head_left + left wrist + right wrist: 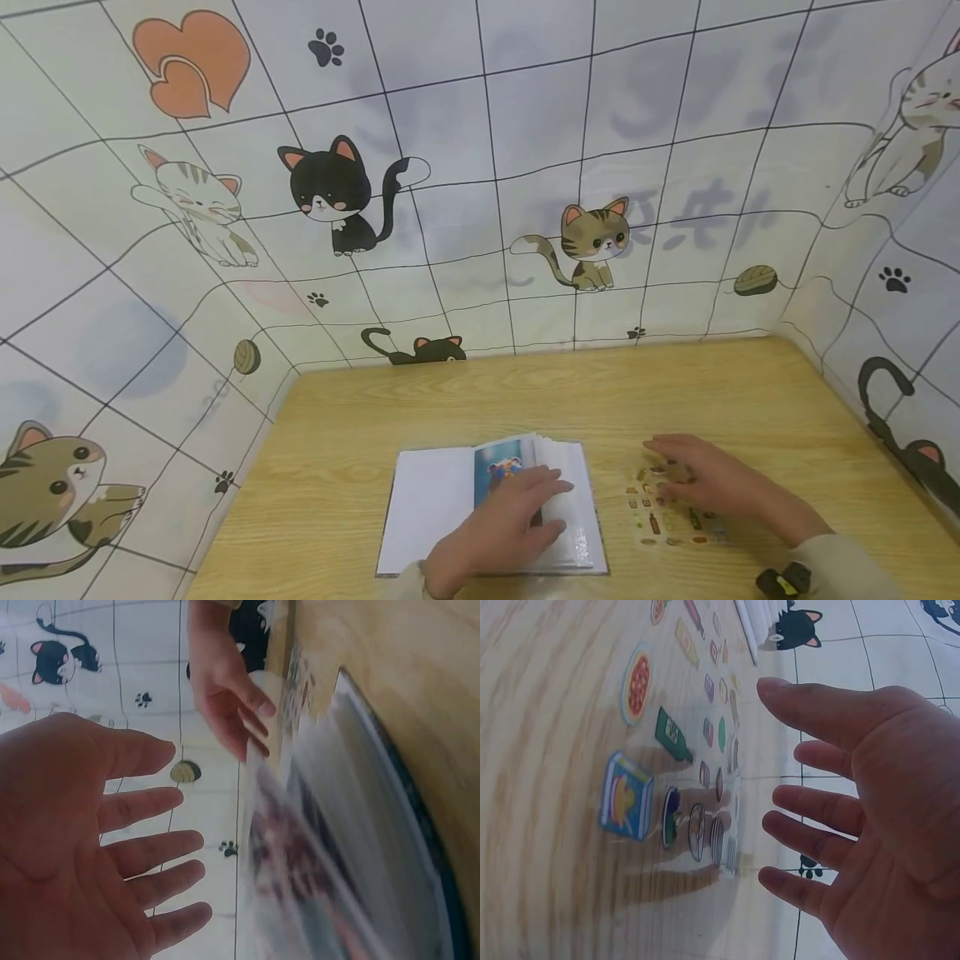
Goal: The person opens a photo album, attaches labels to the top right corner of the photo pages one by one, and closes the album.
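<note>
An open photo album (429,508) with clear sleeves lies on the table, showing a blue picture (489,472) beside its white left-hand side. Over the right-hand pages hovers my left hand (512,521), fingers spread. The left wrist view shows this palm (67,847) apart from the fanned sleeves (367,795). To the right lies a transparent sheet of small food and bottle stickers (652,525). My right hand (723,482) is just above that sheet, fingers loosely extended and holding nothing. In the right wrist view a green bottle sticker (673,735) and a blue box sticker (626,796) show on the sheet.
A small black object (783,580) with a yellow mark lies by the right sleeve at the near edge. The wooden table (337,417) meets walls covered in cat-patterned sheeting (450,208) at the back and both sides.
</note>
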A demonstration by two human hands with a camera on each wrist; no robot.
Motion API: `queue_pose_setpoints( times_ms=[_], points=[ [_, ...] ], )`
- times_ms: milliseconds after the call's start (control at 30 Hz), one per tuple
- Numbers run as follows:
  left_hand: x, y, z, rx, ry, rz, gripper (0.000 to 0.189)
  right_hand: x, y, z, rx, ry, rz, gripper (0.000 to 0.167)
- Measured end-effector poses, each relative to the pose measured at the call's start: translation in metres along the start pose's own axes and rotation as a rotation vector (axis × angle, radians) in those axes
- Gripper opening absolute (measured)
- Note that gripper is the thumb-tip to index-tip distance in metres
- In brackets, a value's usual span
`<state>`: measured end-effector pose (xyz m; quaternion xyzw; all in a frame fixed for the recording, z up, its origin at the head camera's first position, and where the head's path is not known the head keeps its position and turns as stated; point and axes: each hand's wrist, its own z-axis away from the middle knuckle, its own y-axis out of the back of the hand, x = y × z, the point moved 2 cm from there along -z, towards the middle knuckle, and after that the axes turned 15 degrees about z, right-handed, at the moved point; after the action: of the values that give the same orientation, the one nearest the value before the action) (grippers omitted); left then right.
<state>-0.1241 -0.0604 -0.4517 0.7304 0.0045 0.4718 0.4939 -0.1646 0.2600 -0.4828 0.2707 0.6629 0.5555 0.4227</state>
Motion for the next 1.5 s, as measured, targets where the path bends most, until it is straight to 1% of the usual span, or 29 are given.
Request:
queue_pose_setpoints(
  times_ms=[67,233,333,467,567,667,800,900,1000,1200,1333,1500],
  points=[
    [0.006,-0.006,-0.004,-0.038,-0.021,-0.044,0.041,0.003,-0.001,0.002,0.000,-0.012,-0.003,0.064],
    [0.017,-0.019,-0.009,-0.133,-0.028,-0.123,0.043,0.009,-0.003,0.004,-0.008,-0.020,-0.004,0.065],
    [0.021,-0.028,-0.016,-0.161,-0.092,-0.201,0.042,0.011,-0.003,0.005,-0.018,-0.022,-0.016,0.066],
    [0.025,-0.045,-0.027,-0.227,-0.144,-0.298,0.044,0.011,-0.003,0.007,-0.025,-0.029,-0.031,0.067],
    [0.028,-0.059,-0.033,-0.288,-0.144,-0.359,0.048,0.012,-0.004,0.008,-0.024,-0.033,-0.042,0.067],
    [0.030,-0.071,-0.038,-0.309,-0.160,-0.409,0.050,0.014,-0.005,0.008,-0.024,-0.030,-0.045,0.066],
    [0.033,-0.082,-0.043,-0.345,-0.137,-0.409,0.052,0.015,-0.007,0.008,-0.027,-0.042,-0.045,0.066],
    [0.034,-0.088,-0.046,-0.358,-0.120,-0.432,0.057,0.015,-0.008,0.009,-0.032,-0.057,-0.050,0.067],
    [0.036,-0.091,-0.047,-0.350,-0.111,-0.468,0.060,0.014,-0.008,0.009,-0.038,-0.069,-0.050,0.067],
    [0.037,-0.095,-0.047,-0.379,-0.045,-0.457,0.063,0.013,-0.008,0.007,-0.046,-0.079,-0.036,0.067],
    [0.035,-0.099,-0.049,-0.391,-0.010,-0.458,0.062,0.013,-0.009,0.006,-0.047,-0.080,-0.031,0.066],
    [0.034,-0.102,-0.051,-0.414,0.028,-0.464,0.061,0.013,-0.010,0.006,-0.054,-0.104,-0.033,0.066]
  ],
)
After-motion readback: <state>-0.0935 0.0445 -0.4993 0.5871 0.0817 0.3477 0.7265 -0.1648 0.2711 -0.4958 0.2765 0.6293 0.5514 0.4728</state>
